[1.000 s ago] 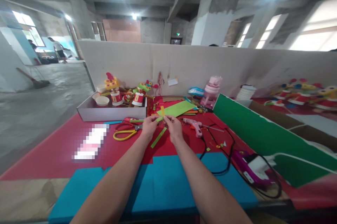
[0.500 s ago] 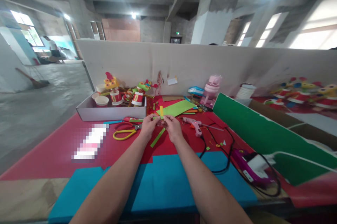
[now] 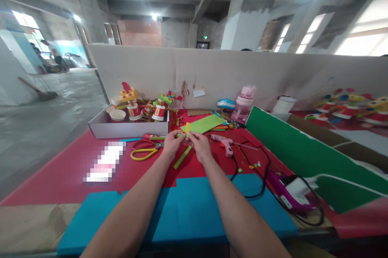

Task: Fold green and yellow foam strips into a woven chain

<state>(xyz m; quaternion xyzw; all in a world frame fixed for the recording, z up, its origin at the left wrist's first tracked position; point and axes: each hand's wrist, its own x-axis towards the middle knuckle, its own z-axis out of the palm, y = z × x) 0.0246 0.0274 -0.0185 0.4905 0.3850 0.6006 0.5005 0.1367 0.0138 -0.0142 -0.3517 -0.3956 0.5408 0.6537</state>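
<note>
Over the middle of the red table cover, my left hand (image 3: 172,145) and my right hand (image 3: 199,145) meet fingertip to fingertip. Both are pinched on a small yellow strip (image 3: 188,127) that stands upright between them, with a bit of green at its base. Below the fingers a green paper strip (image 3: 182,157) lies slanted on the cover. Scissors with yellow and red handles (image 3: 144,154) rest beside my left hand. A pink glue gun (image 3: 226,145) lies to the right of my right hand.
A grey box (image 3: 129,129) with paper cups and toys stands at the back left. Green sheets (image 3: 206,122) lie behind my hands. At the right are a green panel (image 3: 303,161) and a purple power strip (image 3: 287,195) with black cables. Blue sheets (image 3: 197,209) cover the near edge.
The yellow strip and both hands have shifted very slightly in the view; the grip looks the same. In the far left background, a person has changed posture.
</note>
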